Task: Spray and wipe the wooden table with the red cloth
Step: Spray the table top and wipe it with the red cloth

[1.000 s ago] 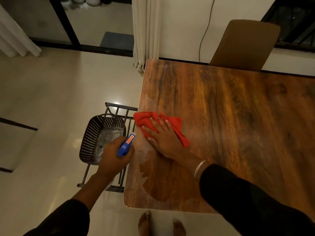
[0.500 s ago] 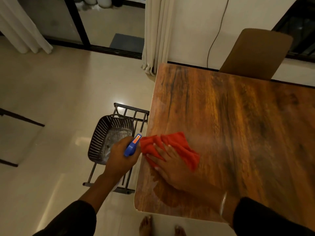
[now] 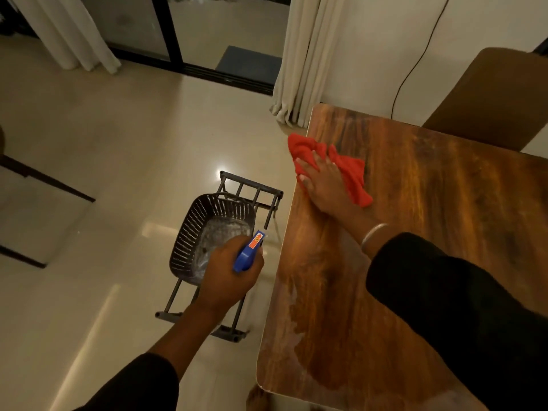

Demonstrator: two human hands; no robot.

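The wooden table (image 3: 430, 221) fills the right side, with a pale wet film along its near left edge. My right hand (image 3: 324, 185) lies flat on the red cloth (image 3: 350, 170) near the table's far left edge; part of the cloth hangs over that edge. My left hand (image 3: 228, 277) is off the table to the left, gripping a spray bottle whose blue trigger head with an orange label (image 3: 249, 253) points toward the table. The bottle's body is hidden under my hand.
A dark perforated basket (image 3: 189, 232) sits on a black metal rack (image 3: 255, 191) beside the table's left edge. A brown chair (image 3: 489, 93) stands at the far side. Curtains (image 3: 302, 60) and a glass sliding door (image 3: 178, 28) are behind. Pale tiled floor lies to the left.
My right hand has pushed the red cloth away from me along the left edge toward the far corner. The left hand with the spray bottle has stayed beside the basket.
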